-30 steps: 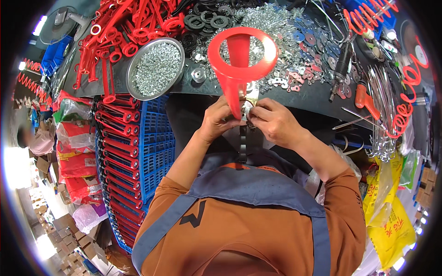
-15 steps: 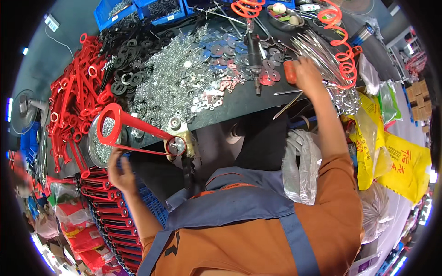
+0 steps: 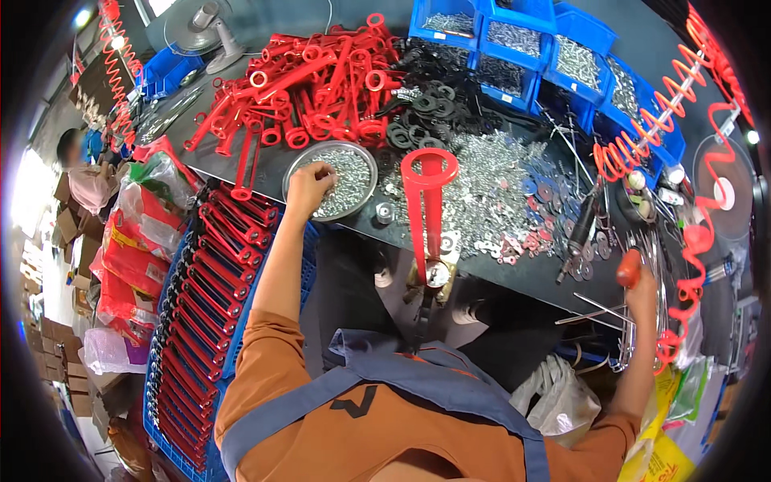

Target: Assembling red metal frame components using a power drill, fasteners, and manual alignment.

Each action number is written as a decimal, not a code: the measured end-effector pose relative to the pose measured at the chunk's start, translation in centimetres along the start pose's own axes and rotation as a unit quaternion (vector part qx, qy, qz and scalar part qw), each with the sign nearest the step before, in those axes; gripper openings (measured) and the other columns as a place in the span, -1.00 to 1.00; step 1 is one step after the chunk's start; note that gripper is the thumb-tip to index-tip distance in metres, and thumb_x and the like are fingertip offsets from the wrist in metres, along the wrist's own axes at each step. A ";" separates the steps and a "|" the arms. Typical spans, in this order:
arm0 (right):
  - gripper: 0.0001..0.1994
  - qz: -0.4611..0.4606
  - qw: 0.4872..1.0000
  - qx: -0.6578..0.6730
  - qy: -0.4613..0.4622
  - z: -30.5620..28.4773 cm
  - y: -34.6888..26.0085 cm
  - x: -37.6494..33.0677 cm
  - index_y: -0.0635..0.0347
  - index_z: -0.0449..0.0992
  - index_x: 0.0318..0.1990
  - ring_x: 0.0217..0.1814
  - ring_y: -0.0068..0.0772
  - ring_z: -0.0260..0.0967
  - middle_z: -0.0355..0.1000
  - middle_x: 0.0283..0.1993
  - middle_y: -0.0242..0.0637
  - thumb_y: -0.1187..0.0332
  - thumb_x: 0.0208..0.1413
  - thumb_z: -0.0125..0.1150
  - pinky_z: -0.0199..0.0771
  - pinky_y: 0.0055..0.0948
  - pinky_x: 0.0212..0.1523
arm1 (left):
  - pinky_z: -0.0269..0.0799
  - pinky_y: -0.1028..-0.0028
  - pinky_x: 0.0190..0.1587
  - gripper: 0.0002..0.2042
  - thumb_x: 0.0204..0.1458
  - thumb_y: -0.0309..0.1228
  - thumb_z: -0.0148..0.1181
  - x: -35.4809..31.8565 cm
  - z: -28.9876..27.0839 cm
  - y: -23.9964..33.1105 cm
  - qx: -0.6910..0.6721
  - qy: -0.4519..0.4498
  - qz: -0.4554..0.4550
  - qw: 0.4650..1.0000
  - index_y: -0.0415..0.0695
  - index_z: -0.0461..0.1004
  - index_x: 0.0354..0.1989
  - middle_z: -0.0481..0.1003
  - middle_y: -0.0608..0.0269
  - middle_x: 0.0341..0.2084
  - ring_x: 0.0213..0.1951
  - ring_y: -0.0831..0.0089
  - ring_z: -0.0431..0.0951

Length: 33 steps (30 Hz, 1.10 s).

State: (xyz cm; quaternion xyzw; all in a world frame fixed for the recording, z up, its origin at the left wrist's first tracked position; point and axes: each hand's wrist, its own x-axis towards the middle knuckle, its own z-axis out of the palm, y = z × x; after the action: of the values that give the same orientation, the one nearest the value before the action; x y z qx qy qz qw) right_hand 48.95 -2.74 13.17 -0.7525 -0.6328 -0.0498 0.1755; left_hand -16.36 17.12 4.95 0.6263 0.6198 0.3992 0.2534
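My left hand is over a round metal dish of small silver parts, fingers curled into a pinch. Whatever lies between those fingertips is hidden. At the far right, my right hand is closed round an orange handle; the tool's working end cannot be made out. In front of me, a red part with a large ring stands upright, its small end in a fixture at the table's edge.
Red ring-ended parts are heaped at the back left, beside black rings and loose silver hardware. Blue bins stand behind. Coiled orange hoses hang at the right, near a dark power driver. A blue crate holds red assemblies at left.
My left hand has moved up from beside the upright red part to the metal dish, its fingers now curled. My right hand has closed on the orange handle. The view has turned left.
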 end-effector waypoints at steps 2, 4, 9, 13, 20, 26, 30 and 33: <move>-0.60 0.044 0.997 0.041 -0.041 -3.1 -1.7 -1.0 0.29 0.42 -0.09 -0.26 -0.02 0.47 0.47 -0.26 -0.03 0.64 -0.21 0.12 0.49 -0.23 -0.32 | 0.30 0.59 -0.52 -0.89 -0.01 -0.43 0.24 1.1 -0.3 -0.6 -0.163 0.004 -0.055 0.985 -0.18 0.51 -0.36 0.43 0.34 -0.61 -0.57 0.62 0.40; -0.57 0.131 0.965 0.218 -0.063 -4.8 -4.3 -2.9 0.27 0.41 -0.06 -0.28 -0.16 0.47 0.46 -0.26 -0.10 0.62 -0.22 0.13 0.48 -0.33 -0.41 | 0.13 0.68 -0.59 -0.90 0.14 -0.43 0.11 1.9 -0.7 -1.1 -0.385 -0.009 -0.135 0.913 -0.19 0.41 -0.29 0.28 0.44 -0.56 -0.63 0.68 0.21; -0.43 0.191 0.789 0.548 -0.201 -5.8 -14.6 -6.1 0.31 0.35 0.05 -0.27 -0.39 0.45 0.43 -0.18 -0.20 0.54 -0.27 0.23 0.44 -0.57 -0.57 | 0.07 0.72 -0.61 -0.92 0.18 -0.50 0.01 2.0 -1.8 -0.3 -0.539 -0.110 -0.167 0.818 -0.24 0.37 -0.25 0.32 0.35 -0.47 -0.61 0.72 0.13; -0.46 0.107 0.688 0.636 -0.333 -3.0 -19.4 -7.1 0.38 0.33 0.06 -0.30 -0.33 0.46 0.43 -0.20 -0.09 0.52 -0.19 0.22 0.42 -0.57 -0.56 | 0.03 0.74 -0.64 -0.89 0.20 -0.48 -0.02 0.3 -2.5 0.4 -0.595 -0.115 -0.159 0.779 -0.27 0.37 -0.24 0.34 0.32 -0.44 -0.62 0.73 0.11; -0.54 0.086 0.579 0.689 -0.428 -1.1 -25.6 -7.6 0.40 0.33 0.05 -0.58 -0.54 0.33 0.41 -0.30 -0.13 0.50 -0.08 0.21 0.32 -0.61 -0.61 | -0.03 0.72 -0.64 -0.80 0.19 -0.27 -0.01 -14.5 2.1 7.9 -0.548 -0.235 -0.258 0.760 -0.09 0.41 -0.41 0.25 0.42 -0.65 -0.65 0.69 0.09; -0.55 0.116 0.613 0.660 -0.419 -0.4 -27.9 -7.7 0.38 0.37 -0.01 -0.55 -0.53 0.33 0.41 -0.32 -0.14 0.46 -0.11 0.27 0.28 -0.65 -0.64 | 0.05 0.70 -0.64 -0.74 0.23 -0.27 0.01 -18.7 5.1 9.3 -0.572 -0.229 -0.301 0.728 -0.19 0.43 -0.39 0.33 0.39 -0.65 -0.68 0.74 0.11; -0.54 0.146 0.623 0.646 -0.415 0.0 -27.7 -8.0 0.39 0.39 -0.04 -0.50 -0.47 0.35 0.42 -0.37 -0.13 0.44 -0.17 0.28 0.24 -0.68 -0.66 | 0.05 0.70 -0.63 -0.74 0.23 -0.28 0.01 -18.8 5.4 9.6 -0.613 -0.261 -0.282 0.691 -0.19 0.43 -0.41 0.34 0.38 -0.65 -0.68 0.72 0.12; -0.57 0.145 0.632 0.646 -0.403 0.4 -27.3 -8.7 0.38 0.40 -0.04 -0.50 -0.49 0.35 0.43 -0.36 -0.13 0.45 -0.14 0.26 0.25 -0.67 -0.66 | 0.05 0.70 -0.62 -0.73 0.24 -0.29 -0.01 -18.9 5.9 9.7 -0.598 -0.265 -0.298 0.695 -0.20 0.43 -0.43 0.35 0.36 -0.65 -0.68 0.72 0.12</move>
State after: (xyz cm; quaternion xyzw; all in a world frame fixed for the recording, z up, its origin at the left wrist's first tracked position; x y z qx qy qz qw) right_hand 20.77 -6.94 15.68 -0.4736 -0.3938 0.7062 0.3492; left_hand -4.37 -1.31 6.07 0.2050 0.3115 0.4066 0.8341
